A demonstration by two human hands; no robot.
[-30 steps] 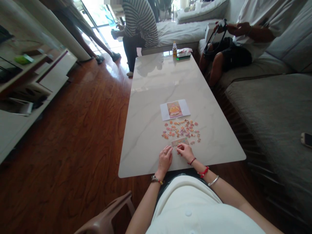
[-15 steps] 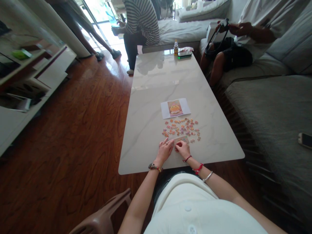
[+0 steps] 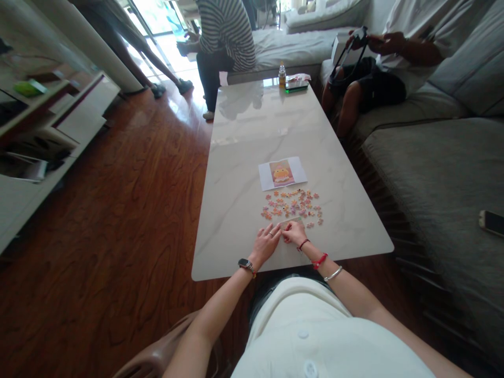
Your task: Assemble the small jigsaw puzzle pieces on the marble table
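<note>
On the white marble table (image 3: 244, 157) lie several small pink and orange puzzle pieces (image 3: 292, 204), spread below a printed picture sheet (image 3: 282, 173). A joined strip of pieces (image 3: 293, 220) lies at their near edge, partly hidden by my fingers. My left hand (image 3: 266, 243) rests on the table beside it, fingers stretched toward the strip. My right hand (image 3: 294, 232) is curled with fingertips pinched at the strip, touching my left fingers. What it pinches is too small to make out.
A grey sofa (image 3: 441, 173) runs along the right with a phone (image 3: 491, 222) on it. A seated person (image 3: 394, 58) holds a device; another in a striped top (image 3: 226, 37) sits at the far end. A bottle (image 3: 282, 75) stands on the table's far edge. Shelving (image 3: 39, 126) lines the left.
Both hands slid forward along the table to the joined strip and came together; the left fingers stretched out. The view tilted slightly.
</note>
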